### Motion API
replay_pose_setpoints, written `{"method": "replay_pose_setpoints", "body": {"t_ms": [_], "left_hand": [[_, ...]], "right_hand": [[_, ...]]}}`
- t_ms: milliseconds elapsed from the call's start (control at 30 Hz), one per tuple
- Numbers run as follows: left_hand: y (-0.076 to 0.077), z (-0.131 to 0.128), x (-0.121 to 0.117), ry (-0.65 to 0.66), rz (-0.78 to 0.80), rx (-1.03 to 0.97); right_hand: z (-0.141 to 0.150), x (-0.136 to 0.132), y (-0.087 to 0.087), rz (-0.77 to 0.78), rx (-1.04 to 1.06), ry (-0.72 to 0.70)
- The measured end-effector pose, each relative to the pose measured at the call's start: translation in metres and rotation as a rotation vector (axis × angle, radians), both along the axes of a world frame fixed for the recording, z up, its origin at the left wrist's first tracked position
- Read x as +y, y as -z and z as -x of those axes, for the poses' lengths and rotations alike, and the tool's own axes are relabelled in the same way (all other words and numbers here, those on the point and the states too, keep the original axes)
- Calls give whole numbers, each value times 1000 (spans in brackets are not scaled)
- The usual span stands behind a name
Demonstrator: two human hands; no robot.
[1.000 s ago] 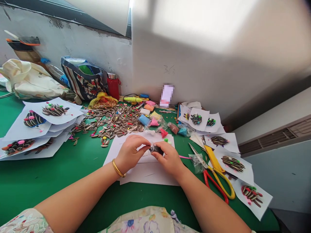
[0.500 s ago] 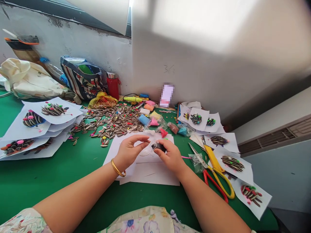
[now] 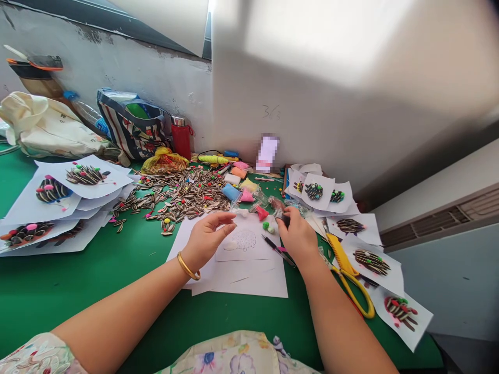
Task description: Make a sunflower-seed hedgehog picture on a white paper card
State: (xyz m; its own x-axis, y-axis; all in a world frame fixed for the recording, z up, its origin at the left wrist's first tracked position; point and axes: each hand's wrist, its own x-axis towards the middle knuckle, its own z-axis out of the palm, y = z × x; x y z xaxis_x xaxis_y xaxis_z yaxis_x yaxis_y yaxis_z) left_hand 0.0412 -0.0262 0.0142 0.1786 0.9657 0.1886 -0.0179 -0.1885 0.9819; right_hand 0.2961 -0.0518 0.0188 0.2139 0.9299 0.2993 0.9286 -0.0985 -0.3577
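Note:
My left hand (image 3: pixel 208 236) hovers over the left side of the white paper, thumb and index finger curved with a gap between them. I see nothing clearly held there. Right of the paper, my right hand (image 3: pixel 298 234) is closed around a small packet of black clay (image 3: pixel 286 221), partly hidden by the fingers. Between the hands lies a sheet with a drawn hedgehog outline (image 3: pixel 244 240). Small green clay balls (image 3: pixel 268 227) and a red clay packet (image 3: pixel 261 213) sit near its upper right edge. A black pen (image 3: pixel 277 249) rests across the paper's right edge.
A heap of striped sunflower seeds (image 3: pixel 191 195) spreads behind the paper. Yellow-handled scissors (image 3: pixel 360 296) and a yellow cutter (image 3: pixel 341 254) lie right. Finished seed pictures (image 3: pixel 371 262) line both sides. A red bottle (image 3: pixel 181 139) and bags stand by the wall.
My right hand has moved right and slightly up with the black clay packet, away from my left hand. The drawing, pen and green balls are now uncovered. My left hand has barely moved.

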Motion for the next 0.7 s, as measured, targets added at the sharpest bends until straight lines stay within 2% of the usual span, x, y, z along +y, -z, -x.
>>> {"method": "replay_pose_setpoints", "body": {"t_ms": [100, 167, 300, 400, 567, 700], "left_hand": [[-3, -2, -1, 14, 101, -102], [-5, -2, -2, 48, 171, -129], [-4, -1, 0, 96, 257, -176], [-1, -1, 1, 123, 272, -210], [-2, -2, -1, 160, 257, -221], [-2, 0, 0, 201, 193, -179]], "right_hand": [[-7, 2, -4, 171, -175, 79], [-7, 2, -4, 195, -245, 60], [2, -2, -1, -40, -232, -32], [15, -9, 0, -212, -170, -162], [39, -19, 1, -292, -57, -436], [51, -24, 3, -293, 24, -561]]}}
